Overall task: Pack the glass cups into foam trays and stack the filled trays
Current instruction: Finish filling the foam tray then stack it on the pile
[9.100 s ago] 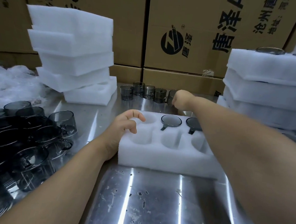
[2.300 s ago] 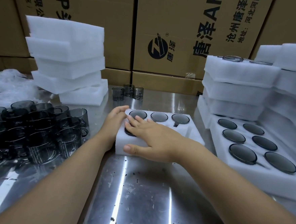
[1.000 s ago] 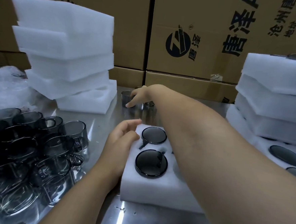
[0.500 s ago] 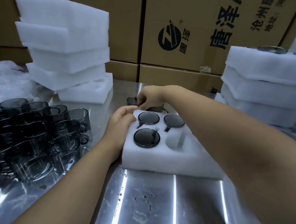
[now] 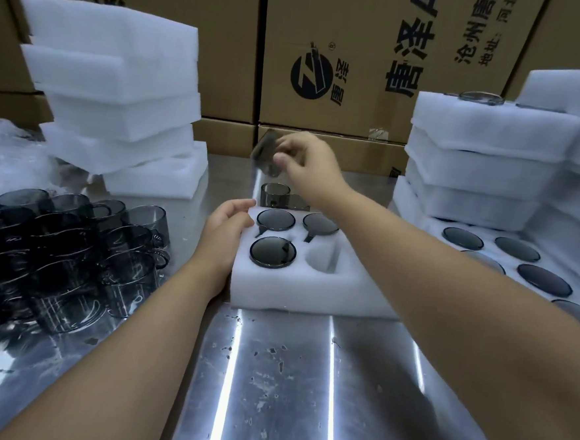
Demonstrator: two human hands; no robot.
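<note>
**Cup held above the tray, one pocket empty**

The right hand pinches a tilted glass cup in the upper centre of the frame, above the far edge of the foam tray. The empty pocket lies lower in the frame and slightly right. The left hand, fingers relaxed, rests against the tray's left side.

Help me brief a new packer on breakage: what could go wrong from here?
1. The right hand pinches a glass cup tilted in mid-air. If it slips, it could drop onto the loose cup standing just behind the foam tray.
2. Going into the empty pocket, it may clip the seated cups beside it.
3. The left hand only rests on the tray's corner, so the tray might slide on the steel table.
</note>
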